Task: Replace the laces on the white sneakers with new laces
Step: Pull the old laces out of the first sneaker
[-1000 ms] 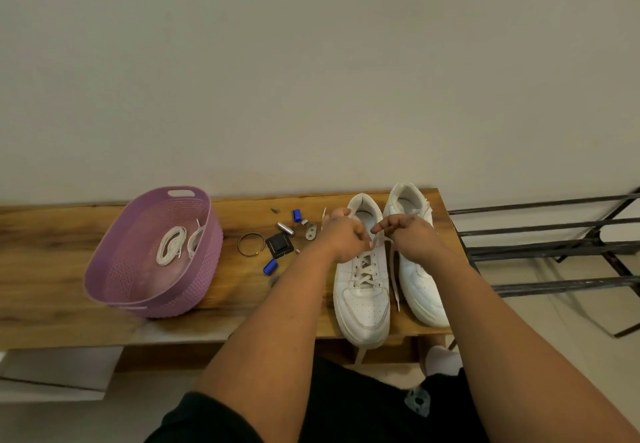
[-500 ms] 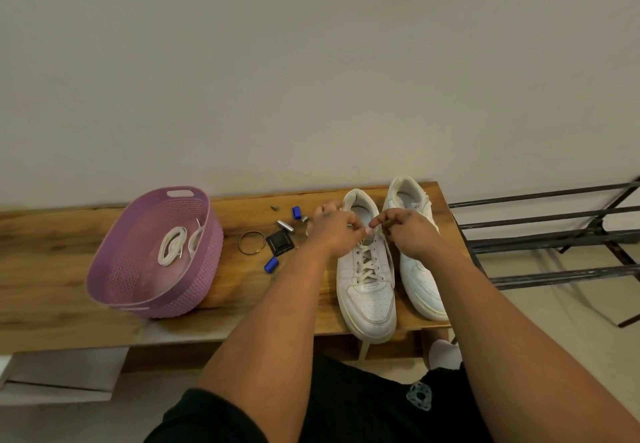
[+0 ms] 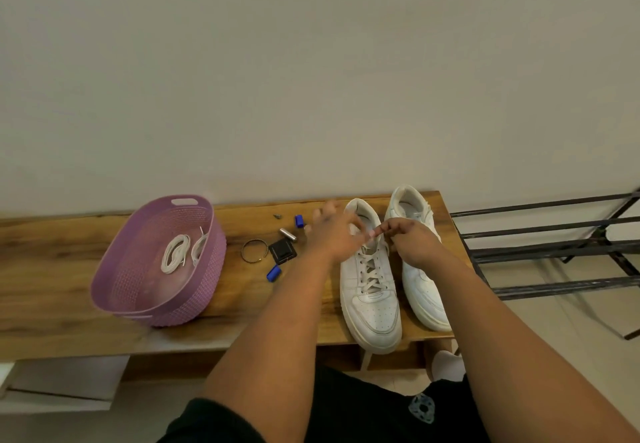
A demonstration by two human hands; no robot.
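Head view shows your two hands meeting over the tongue end of the left sneaker (image 3: 369,280), which stands on the desk (image 3: 52,269) touching the right sneaker (image 3: 417,269). Your right hand (image 3: 412,245) pinches the lace (image 3: 370,271) near the top eyelets. Your left hand (image 3: 334,235) is blurred, fingers spread; you cannot tell whether it grips anything. The new laces (image 3: 176,252) lie coiled in the purple basket (image 3: 138,290), well apart to the left.

Pull too sharply and the sneaker may slide; its toe already overhangs the near desk edge and could tip off. Your left wrist sits just beside the small loose parts (image 3: 282,252), easy to sweep away. Open room lies between basket and parts; the right sneaker stands near the desk's right edge.
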